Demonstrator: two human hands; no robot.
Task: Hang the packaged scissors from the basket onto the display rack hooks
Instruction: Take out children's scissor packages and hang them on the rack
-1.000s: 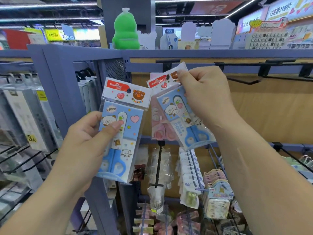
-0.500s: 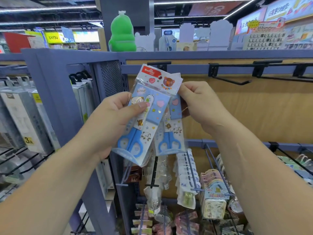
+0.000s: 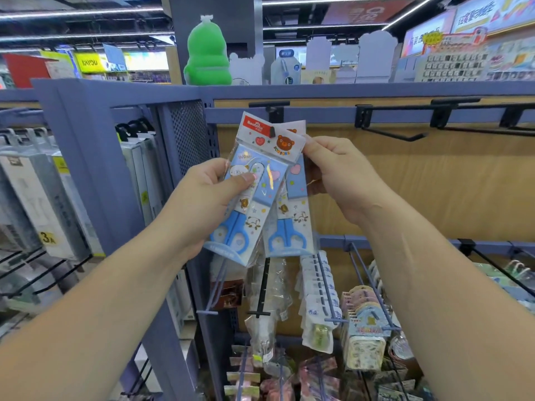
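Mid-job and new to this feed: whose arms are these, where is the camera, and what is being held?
There is no machine here: these are a person's two bare arms, seen by one wide-angle camera worn on the head, looking forward and down. It is the only view. The left hand grips the front scissors pack, thumb across its face. The right hand pinches the upper right edge of a second pack lying just behind it. Both are held up at a display rack; the tip of a black hook shows at the front pack's header card, so that pack looks threaded onto it or nearly so. Empty hooks stick out to the right, packaged goods hang below, and a green plush toy sits on top. No basket is in view.
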